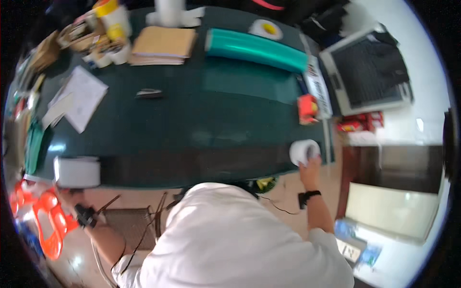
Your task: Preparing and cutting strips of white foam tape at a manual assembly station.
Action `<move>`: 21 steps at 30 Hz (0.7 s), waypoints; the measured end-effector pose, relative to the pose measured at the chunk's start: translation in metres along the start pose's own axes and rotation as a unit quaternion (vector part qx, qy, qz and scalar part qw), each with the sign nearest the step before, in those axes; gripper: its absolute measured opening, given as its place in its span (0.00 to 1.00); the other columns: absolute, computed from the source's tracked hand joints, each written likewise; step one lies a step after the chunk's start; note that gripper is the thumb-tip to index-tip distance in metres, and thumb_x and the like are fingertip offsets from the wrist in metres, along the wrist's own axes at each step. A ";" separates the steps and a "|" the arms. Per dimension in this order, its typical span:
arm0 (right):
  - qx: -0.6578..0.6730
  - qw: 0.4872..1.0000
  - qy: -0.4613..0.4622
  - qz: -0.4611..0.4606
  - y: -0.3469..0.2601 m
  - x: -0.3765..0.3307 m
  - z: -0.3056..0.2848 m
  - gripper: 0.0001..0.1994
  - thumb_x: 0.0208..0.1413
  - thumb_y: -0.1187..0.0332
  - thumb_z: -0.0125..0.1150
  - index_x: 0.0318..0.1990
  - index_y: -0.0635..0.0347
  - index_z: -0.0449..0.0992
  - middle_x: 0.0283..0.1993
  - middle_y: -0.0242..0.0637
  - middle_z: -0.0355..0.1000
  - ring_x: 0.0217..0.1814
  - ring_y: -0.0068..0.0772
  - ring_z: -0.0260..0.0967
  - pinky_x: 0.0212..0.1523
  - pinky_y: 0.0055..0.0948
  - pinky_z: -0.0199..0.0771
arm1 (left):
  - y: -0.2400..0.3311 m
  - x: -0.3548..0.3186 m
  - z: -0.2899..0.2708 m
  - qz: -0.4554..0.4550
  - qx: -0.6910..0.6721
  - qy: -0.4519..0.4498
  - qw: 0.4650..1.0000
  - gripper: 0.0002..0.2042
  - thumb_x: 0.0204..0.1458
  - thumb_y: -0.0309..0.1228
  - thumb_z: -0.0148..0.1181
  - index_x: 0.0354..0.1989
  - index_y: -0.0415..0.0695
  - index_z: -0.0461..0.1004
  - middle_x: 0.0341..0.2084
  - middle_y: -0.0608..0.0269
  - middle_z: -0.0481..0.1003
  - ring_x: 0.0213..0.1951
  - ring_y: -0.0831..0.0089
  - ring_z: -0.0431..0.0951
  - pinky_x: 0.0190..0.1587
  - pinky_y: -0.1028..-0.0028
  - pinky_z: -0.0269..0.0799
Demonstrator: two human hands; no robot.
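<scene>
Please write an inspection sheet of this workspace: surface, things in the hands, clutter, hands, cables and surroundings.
Surface: dark green table, glossy, with reflections.
Things in hand: white roll at the table's right near corner; white block at its left near edge.
Clutter: teal roll, tan envelopes, white papers, tape ring, small orange box, bottles and boxes at the far left corner.
Hands: right hand grips the white roll; left hand, blurred, below the white block, its grip unclear.
Cables: thin dark wires near the left arm.
Surroundings: open laptop to the right, orange plastic object on the floor.
</scene>
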State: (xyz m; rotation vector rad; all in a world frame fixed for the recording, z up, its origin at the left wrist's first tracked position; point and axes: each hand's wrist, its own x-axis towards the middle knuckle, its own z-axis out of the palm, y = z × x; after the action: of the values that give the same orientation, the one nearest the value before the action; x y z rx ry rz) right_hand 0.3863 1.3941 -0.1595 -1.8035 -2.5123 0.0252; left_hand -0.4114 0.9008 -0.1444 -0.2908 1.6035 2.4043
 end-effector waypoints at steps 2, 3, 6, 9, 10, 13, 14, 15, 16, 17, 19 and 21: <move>0.012 0.999 0.029 0.001 0.001 -0.010 0.006 0.23 0.52 0.64 0.69 0.48 0.70 0.68 0.70 0.70 0.48 0.73 0.71 0.46 0.69 0.55 0.54 | 0.027 -0.043 0.067 -0.043 -0.010 0.044 0.998 0.23 0.60 0.47 0.51 0.56 0.43 0.72 0.47 0.56 0.75 0.50 0.60 0.75 0.57 0.58 0.71; 0.030 0.998 0.048 -0.005 -0.014 -0.007 0.002 0.22 0.51 0.64 0.69 0.47 0.68 0.69 0.70 0.69 0.47 0.72 0.71 0.47 0.67 0.54 0.56 | 0.037 -0.056 0.078 -0.070 -0.024 0.096 0.993 0.21 0.62 0.42 0.50 0.57 0.42 0.72 0.49 0.56 0.75 0.51 0.60 0.75 0.57 0.58 0.71; 0.099 0.993 0.042 0.050 -0.037 -0.006 -0.021 0.20 0.52 0.64 0.69 0.46 0.66 0.70 0.71 0.66 0.45 0.72 0.71 0.47 0.66 0.53 0.58 | 0.025 -0.058 0.073 -0.053 0.054 0.110 0.991 0.21 0.62 0.41 0.50 0.57 0.41 0.72 0.49 0.56 0.75 0.51 0.60 0.75 0.57 0.59 0.71; 0.133 0.988 0.041 0.067 -0.037 -0.006 -0.026 0.19 0.53 0.65 0.68 0.46 0.67 0.70 0.72 0.66 0.43 0.71 0.72 0.48 0.66 0.52 0.58 | 0.011 -0.042 0.039 -0.008 0.179 0.141 0.974 0.20 0.62 0.39 0.49 0.57 0.41 0.72 0.49 0.55 0.75 0.51 0.61 0.75 0.57 0.60 0.71; 0.131 0.989 0.045 0.057 -0.034 -0.007 -0.025 0.19 0.53 0.66 0.68 0.46 0.68 0.69 0.72 0.67 0.43 0.71 0.73 0.48 0.66 0.52 0.58 | 0.008 -0.047 0.031 0.009 0.222 0.151 0.963 0.20 0.62 0.38 0.49 0.57 0.40 0.72 0.49 0.55 0.75 0.51 0.61 0.75 0.57 0.60 0.71; 0.117 0.991 0.058 0.038 -0.024 -0.008 -0.023 0.18 0.54 0.66 0.67 0.46 0.68 0.69 0.72 0.66 0.43 0.70 0.71 0.51 0.65 0.51 0.60 | -0.006 -0.062 0.010 0.059 0.344 0.172 0.921 0.19 0.63 0.36 0.49 0.57 0.39 0.72 0.50 0.55 0.75 0.52 0.61 0.75 0.57 0.61 0.72; 0.107 0.992 0.068 0.021 -0.020 -0.008 -0.022 0.17 0.55 0.65 0.67 0.46 0.67 0.70 0.73 0.64 0.43 0.69 0.68 0.53 0.63 0.50 0.63 | -0.011 -0.066 0.004 0.076 0.383 0.178 0.903 0.19 0.63 0.36 0.49 0.57 0.39 0.72 0.50 0.55 0.75 0.52 0.61 0.75 0.57 0.61 0.72; 0.101 0.992 0.075 0.005 -0.015 -0.008 -0.019 0.16 0.56 0.65 0.67 0.45 0.65 0.70 0.73 0.62 0.44 0.69 0.65 0.56 0.61 0.49 0.66 | -0.011 -0.069 0.000 0.097 0.423 0.186 0.882 0.18 0.63 0.35 0.49 0.57 0.39 0.71 0.50 0.55 0.75 0.52 0.61 0.75 0.57 0.61 0.72; 0.105 0.992 0.075 0.006 -0.013 -0.008 -0.019 0.16 0.56 0.65 0.67 0.45 0.65 0.70 0.73 0.62 0.44 0.69 0.65 0.56 0.61 0.49 0.66 | -0.011 -0.068 -0.008 0.118 0.459 0.195 0.859 0.18 0.63 0.34 0.49 0.57 0.38 0.71 0.50 0.54 0.75 0.52 0.61 0.75 0.57 0.61 0.72; 0.174 0.982 0.059 0.033 -0.010 -0.009 -0.022 0.17 0.55 0.66 0.67 0.46 0.67 0.70 0.73 0.62 0.44 0.69 0.62 0.56 0.61 0.47 0.66 | -0.010 -0.064 -0.013 0.138 0.494 0.203 0.834 0.18 0.63 0.34 0.49 0.57 0.38 0.71 0.50 0.54 0.75 0.52 0.61 0.75 0.57 0.62 0.72; 0.305 0.948 0.030 0.081 -0.007 -0.010 -0.037 0.18 0.55 0.67 0.67 0.46 0.70 0.71 0.74 0.61 0.46 0.70 0.56 0.58 0.61 0.43 0.67 | -0.013 -0.044 -0.030 0.174 0.557 0.220 0.782 0.17 0.63 0.32 0.49 0.57 0.38 0.71 0.50 0.54 0.75 0.52 0.62 0.75 0.57 0.62 0.72; 0.333 0.939 0.054 0.066 -0.011 -0.017 -0.056 0.17 0.55 0.66 0.67 0.46 0.68 0.71 0.73 0.62 0.48 0.70 0.57 0.58 0.60 0.43 0.68 | -0.029 -0.082 0.049 0.192 0.455 0.168 0.853 0.17 0.63 0.30 0.51 0.58 0.36 0.70 0.50 0.54 0.75 0.50 0.63 0.75 0.56 0.64 0.72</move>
State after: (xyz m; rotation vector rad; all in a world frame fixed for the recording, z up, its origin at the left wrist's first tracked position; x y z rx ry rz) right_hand 0.3846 1.3734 -0.1037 -1.6063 -1.9503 0.6728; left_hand -0.3261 0.9495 -0.1273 -0.2140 2.9655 1.5423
